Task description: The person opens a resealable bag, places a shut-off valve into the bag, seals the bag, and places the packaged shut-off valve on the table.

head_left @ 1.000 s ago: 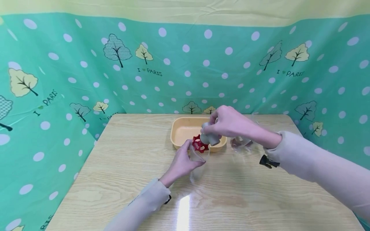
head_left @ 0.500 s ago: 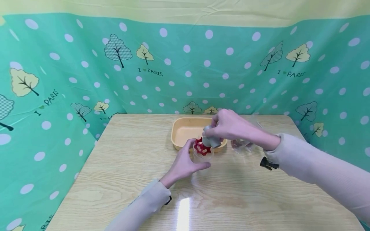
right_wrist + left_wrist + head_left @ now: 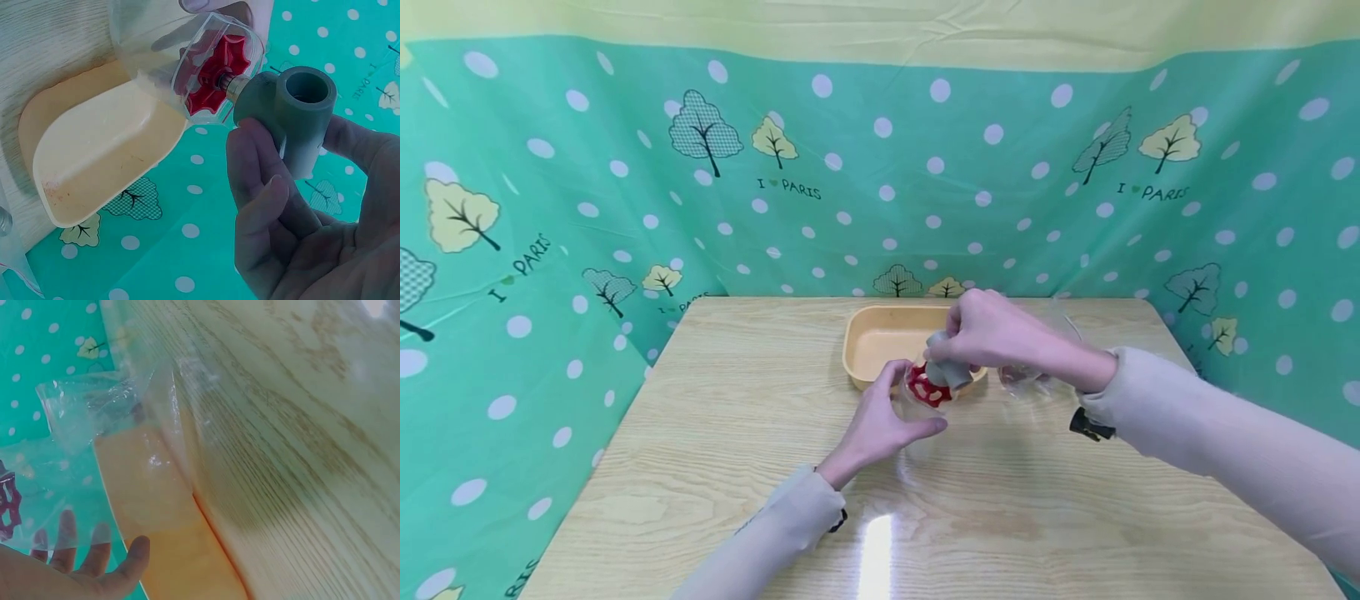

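In the head view, my right hand point(image 3: 992, 329) pinches the grey body of a pipe valve point(image 3: 953, 371) between thumb and fingers. The valve's red handwheel point(image 3: 219, 69) points down into the mouth of a clear plastic bag point(image 3: 917, 414), with the grey body outside it. My left hand point(image 3: 876, 429) curves round the bag, thumb near and fingers on the far side. Spread fingertips point(image 3: 65, 537) show through the film in the left wrist view, where the bag flares above the hand. The valve's open pipe end faces the camera in the right wrist view.
A cream plastic basket point(image 3: 853, 350) stands behind the hands at the table's far side. To its right lies another clear bag point(image 3: 1022, 382) with dark red contents, partly hidden by the right arm. A dotted green curtain point(image 3: 880, 167) hangs along the table's back and sides.
The valve has moved slightly down, bringing its handwheel into the bag's mouth. The left thumb has moved away from the fingers, and the bag's mouth is wider.
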`<move>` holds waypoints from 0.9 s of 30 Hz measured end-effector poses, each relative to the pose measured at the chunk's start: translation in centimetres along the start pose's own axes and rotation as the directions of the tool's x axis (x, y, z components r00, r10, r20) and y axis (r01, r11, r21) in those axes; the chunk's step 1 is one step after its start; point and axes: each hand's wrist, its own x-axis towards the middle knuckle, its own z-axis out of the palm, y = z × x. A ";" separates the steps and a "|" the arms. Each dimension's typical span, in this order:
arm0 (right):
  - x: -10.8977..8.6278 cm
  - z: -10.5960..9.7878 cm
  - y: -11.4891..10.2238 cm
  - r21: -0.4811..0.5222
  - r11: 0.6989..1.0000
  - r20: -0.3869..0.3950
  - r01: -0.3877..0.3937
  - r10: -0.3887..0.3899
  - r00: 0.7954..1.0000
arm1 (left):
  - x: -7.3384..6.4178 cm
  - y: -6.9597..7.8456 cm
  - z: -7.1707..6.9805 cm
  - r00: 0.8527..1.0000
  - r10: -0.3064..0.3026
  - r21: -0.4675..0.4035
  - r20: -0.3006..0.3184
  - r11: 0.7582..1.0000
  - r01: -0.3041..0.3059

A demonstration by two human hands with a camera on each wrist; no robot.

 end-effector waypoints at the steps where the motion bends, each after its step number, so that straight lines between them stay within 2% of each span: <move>1: 0.0 0.1 -0.1 -0.007 1.000 -0.004 0.004 -0.004 1.000 | 0.0 0.0 0.0 1.000 0.001 -0.001 -0.002 1.000 -0.002; 9: 0.5 0.8 -0.3 -0.045 0.999 0.007 -0.010 0.010 1.000 | 0.1 -0.2 0.3 1.000 0.010 0.015 -0.027 1.000 -0.009; 27: 1.5 2.2 -0.3 -0.079 0.997 0.042 0.005 -0.002 0.999 | -0.1 -0.1 0.4 1.000 -0.004 -0.013 -0.010 1.000 0.004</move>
